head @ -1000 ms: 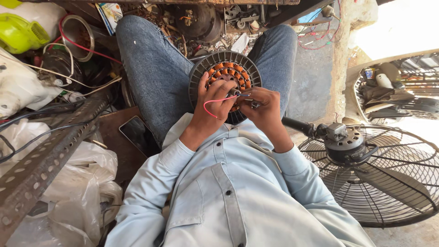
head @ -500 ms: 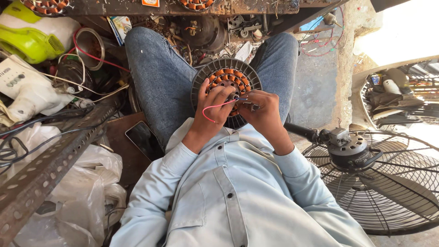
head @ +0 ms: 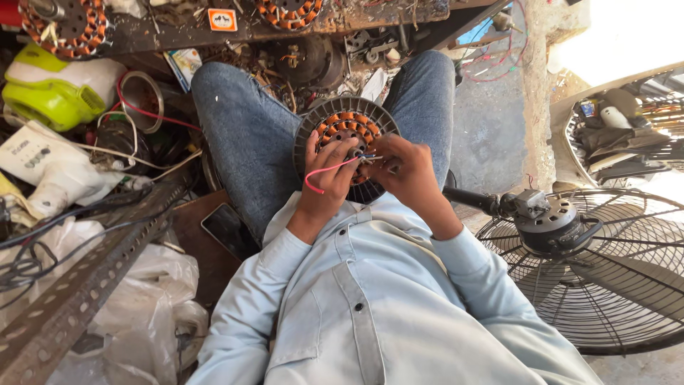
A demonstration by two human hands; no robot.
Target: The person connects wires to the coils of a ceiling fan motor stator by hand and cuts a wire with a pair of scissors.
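Note:
A round dark fan motor stator (head: pixel 340 122) with orange copper coils rests on my lap between my knees. My left hand (head: pixel 324 175) lies over its lower left part and pinches a looped red wire (head: pixel 322 175). My right hand (head: pixel 402 171) sits over the lower right of the stator, fingertips closed on the wire's end near the hub, where a bit of blue shows. Both hands meet at the centre of the coils. I wear a pale blue shirt and jeans.
A black pedestal fan (head: pixel 591 264) lies at my right. A phone (head: pixel 229 229) rests on a board by my left thigh. A perforated metal angle bar (head: pixel 85 285), plastic bags, cables and a green-and-white housing (head: pixel 57 89) crowd the left. Other wound stators (head: pixel 60 28) sit on the bench.
The view has shifted slightly, showing more of the bench above. My hands stay on the stator, fingers working the red wire a little closer to the hub.

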